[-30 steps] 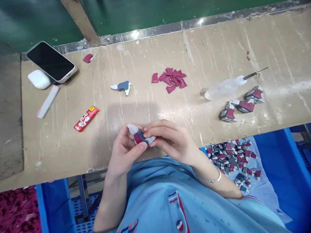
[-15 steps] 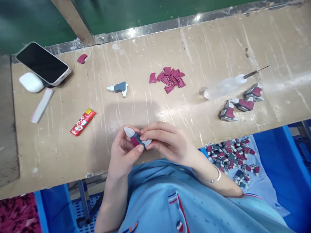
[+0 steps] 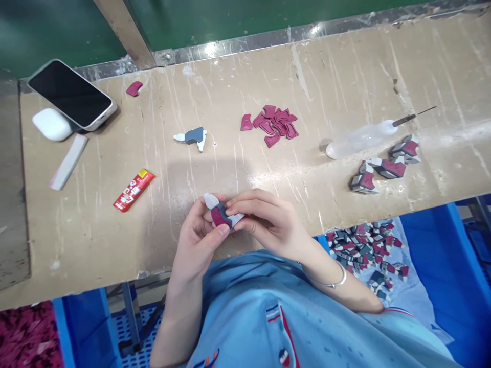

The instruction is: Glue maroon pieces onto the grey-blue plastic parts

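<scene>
Near the table's front edge, my left hand (image 3: 197, 237) is closed round a small grey, white and maroon part (image 3: 221, 214), its thumb on the maroon face. My right hand (image 3: 268, 220) pinches the same part from the right, fingers on its dark grey side. Beyond my hands lies a grey and white part (image 3: 194, 136) with no maroon on its visible face. A loose pile of maroon pieces (image 3: 282, 122) is to its right. Several assembled grey, white and maroon parts (image 3: 391, 167) rest on the right of the table.
A clear bottle with a needle tip (image 3: 360, 139) lies at the right. On the left are a phone (image 3: 72, 94), a white case (image 3: 52, 124), a pale strip (image 3: 69, 162) and a red packet (image 3: 134, 190). Blue bins (image 3: 445, 255) stand below the table (image 3: 95, 255).
The held part has tilted slightly, showing more of its maroon face, with both hands still on it. The view has shifted a little, so the table items appear slightly displaced.
</scene>
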The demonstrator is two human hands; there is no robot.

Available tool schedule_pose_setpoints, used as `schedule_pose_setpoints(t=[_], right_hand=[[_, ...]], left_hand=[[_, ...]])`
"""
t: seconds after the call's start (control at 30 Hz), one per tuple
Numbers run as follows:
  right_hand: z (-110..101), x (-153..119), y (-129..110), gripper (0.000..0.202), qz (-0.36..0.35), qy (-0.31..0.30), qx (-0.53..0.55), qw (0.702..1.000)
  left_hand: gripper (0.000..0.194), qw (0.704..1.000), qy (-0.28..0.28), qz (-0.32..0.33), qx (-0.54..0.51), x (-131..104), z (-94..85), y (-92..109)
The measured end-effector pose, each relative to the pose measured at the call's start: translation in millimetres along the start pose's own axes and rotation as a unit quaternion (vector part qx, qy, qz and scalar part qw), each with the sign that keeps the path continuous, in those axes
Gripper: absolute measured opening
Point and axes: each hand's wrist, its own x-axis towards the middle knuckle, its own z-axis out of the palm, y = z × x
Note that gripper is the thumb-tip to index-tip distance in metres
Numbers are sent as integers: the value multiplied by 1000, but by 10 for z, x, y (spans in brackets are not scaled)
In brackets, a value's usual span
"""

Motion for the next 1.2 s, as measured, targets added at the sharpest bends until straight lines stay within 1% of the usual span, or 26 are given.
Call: schedule_pose_setpoints(t=[0.1,0.17,0.23,0.33,0.43,0.47,0.53,0.6,0.63,0.7,0.73,0.77,0.83,0.87,0.9,0.97,1.03,1.13,1.2], right_hand=[[29,2,-13,14,-12,36,-2,999],[44,10,-20,13,-22,56,-3,998],[49,18,-26,13,-27,62,-5,998],[52,16,-29,13,-27,62,-13,998],[85,-16,-24,15,-27,89,-28,995],[105,-32,-21,15,-27,109,-38,993],[153,-69,-11,16,-23,162,-60,985],[201,-102,-3,15,-20,207,-75,975],[222,-116,0,13,-19,217,-73,973],[252,-138,1,10,-11,207,-45,977],[262,-147,-2,11,0,198,-14,980],[267,-155,-6,17,18,192,26,981],[262,-166,-18,34,70,184,114,974],[251,-169,-24,40,97,179,150,967],[234,-169,-30,42,120,172,176,962],[192,-165,-40,31,149,151,197,957],[157,-156,-51,21,158,137,195,958],[153,-145,-68,21,158,136,190,959],[181,-139,-70,21,156,153,198,956]], left_hand=[[50,1000,-14,3,2,-14,8,10],[47,1000,-14,20,0,-27,24,41],[44,999,-11,37,5,-41,45,87],[38,998,-14,46,32,-60,74,155],[39,998,-24,48,36,-69,102,167],[41,998,-21,51,33,-69,115,154],[41,998,4,59,25,-66,151,112],[35,996,35,77,17,-62,196,68],[31,995,49,90,14,-62,218,50],[25,989,71,125,21,-71,257,31],[22,986,82,142,35,-83,271,28],[18,982,94,156,55,-98,283,29],[15,975,100,173,97,-135,304,37],[16,973,97,177,112,-155,313,41],[19,972,95,181,120,-172,324,45],[27,969,95,193,124,-197,343,52],[34,966,105,198,129,-206,352,53],[36,967,103,189,138,-197,333,37],[35,962,104,205,144,-180,299,11]])
